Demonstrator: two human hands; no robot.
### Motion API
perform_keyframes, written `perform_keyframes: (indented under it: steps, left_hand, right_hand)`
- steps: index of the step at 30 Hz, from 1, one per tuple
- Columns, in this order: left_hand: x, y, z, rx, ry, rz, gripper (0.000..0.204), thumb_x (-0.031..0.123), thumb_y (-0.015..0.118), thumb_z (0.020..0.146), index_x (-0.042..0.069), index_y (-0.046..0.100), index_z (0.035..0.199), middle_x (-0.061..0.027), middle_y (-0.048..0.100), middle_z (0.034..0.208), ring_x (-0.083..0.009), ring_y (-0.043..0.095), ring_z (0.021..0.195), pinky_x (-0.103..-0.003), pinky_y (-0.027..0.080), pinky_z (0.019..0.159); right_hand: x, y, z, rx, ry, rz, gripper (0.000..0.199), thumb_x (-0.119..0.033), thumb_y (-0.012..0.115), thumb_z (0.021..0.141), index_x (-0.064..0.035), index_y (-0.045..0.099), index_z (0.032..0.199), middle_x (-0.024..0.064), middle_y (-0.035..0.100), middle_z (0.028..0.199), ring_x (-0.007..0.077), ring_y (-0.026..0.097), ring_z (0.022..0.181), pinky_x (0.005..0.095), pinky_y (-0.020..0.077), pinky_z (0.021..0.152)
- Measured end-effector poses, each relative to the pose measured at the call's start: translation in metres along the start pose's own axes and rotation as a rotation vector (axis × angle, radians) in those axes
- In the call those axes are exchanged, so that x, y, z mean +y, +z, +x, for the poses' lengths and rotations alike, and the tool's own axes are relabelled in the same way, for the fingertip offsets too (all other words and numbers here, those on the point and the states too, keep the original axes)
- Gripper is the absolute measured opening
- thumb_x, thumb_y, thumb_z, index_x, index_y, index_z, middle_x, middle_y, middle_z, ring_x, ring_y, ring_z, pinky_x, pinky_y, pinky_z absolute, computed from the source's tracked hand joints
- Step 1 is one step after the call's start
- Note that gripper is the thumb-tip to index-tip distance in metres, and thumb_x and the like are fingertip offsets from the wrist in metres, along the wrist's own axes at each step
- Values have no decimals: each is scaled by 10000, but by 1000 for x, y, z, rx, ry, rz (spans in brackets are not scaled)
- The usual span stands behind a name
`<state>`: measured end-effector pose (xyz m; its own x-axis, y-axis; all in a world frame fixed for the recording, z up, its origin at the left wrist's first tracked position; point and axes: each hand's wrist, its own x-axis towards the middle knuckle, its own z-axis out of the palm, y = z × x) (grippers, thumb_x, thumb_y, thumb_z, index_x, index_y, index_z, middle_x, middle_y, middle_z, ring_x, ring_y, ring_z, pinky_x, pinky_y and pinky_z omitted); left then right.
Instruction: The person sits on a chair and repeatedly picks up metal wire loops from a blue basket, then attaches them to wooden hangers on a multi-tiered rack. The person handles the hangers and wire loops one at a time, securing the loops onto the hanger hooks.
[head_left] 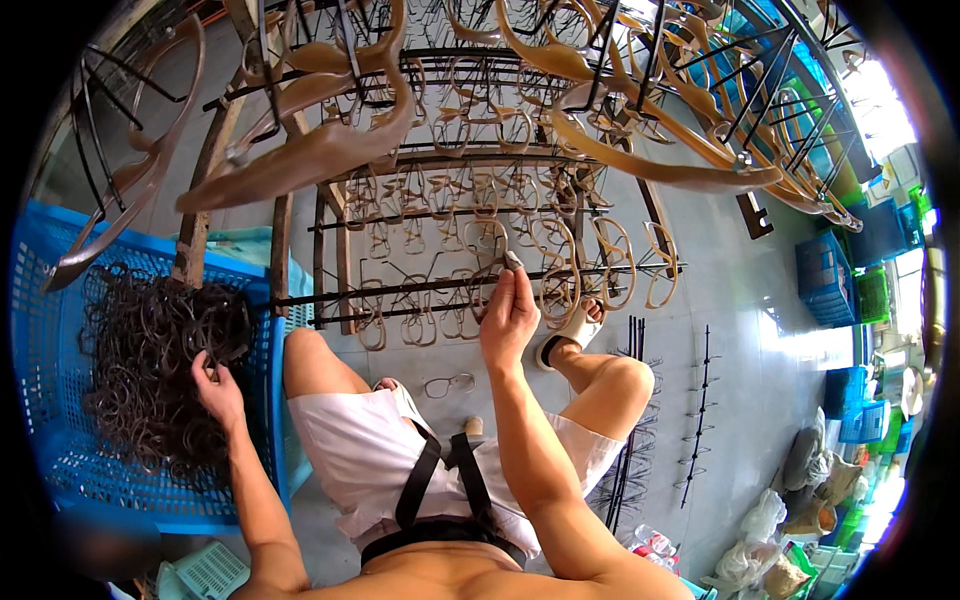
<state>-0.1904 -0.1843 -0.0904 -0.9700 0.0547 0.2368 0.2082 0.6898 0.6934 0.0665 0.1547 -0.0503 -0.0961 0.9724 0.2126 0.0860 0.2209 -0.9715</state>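
In front of me, my right hand [510, 315] is raised to the hanging rack, thumb and fingers pinched on a pale brown eyeglass frame [487, 240] beside a black rod [420, 287]. The part between the fingertips is mostly covered. To my left, a heap of dark eyeglass frames [150, 370] fills much of a blue plastic basket [265, 440]. My left hand [218, 392] touches the right edge of this heap, its fingers bent and slightly apart. No frame lifted clear of the heap shows in it.
Brown frames on black wire hooks [310, 165] hang close overhead. A wooden post [280, 235] supports the rack. One loose frame [449, 385] lies on the floor between my feet. Black hooked rods [697, 420] lie to my right. Blue crates [826, 280] and bags [765, 515] stand farther right.
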Motion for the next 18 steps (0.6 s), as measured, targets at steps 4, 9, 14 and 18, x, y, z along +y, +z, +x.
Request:
perform_keyframes:
  steps: [4,9,14,18]
  left_hand:
    - [9,-25,1,176,-386,-817,261,69,584,821,83,563,1081,-54,580,867,-124,527,705,-229,425,602]
    - [9,-19,-24,-22,-692,-1103,212,186,626,834,116,602,1033,32,474,662,-88,468,641,-227,404,646]
    - [7,-33,-59,-203,-460,-595,289,242,588,880,49,614,1092,56,426,643,-57,382,614,-208,320,575]
    - [39,-31,-56,-205,-370,-875,249,243,593,878,28,625,998,47,483,694,-62,439,610,-209,412,662]
  right_hand:
    - [1,1,9,26,61,59,198,-118,493,931,59,573,969,-20,429,541,39,343,482,209,277,414]
    - [-4,-7,22,-97,198,172,228,-211,433,966,-11,537,992,-36,421,570,22,361,428,197,295,373]
    - [-49,-23,-20,-159,-183,-686,399,-169,560,862,38,453,1186,209,501,985,359,490,909,410,399,820]
    - [-82,-4,-59,-176,-403,-460,369,-59,604,806,38,473,1137,209,427,1053,334,428,980,394,361,859]
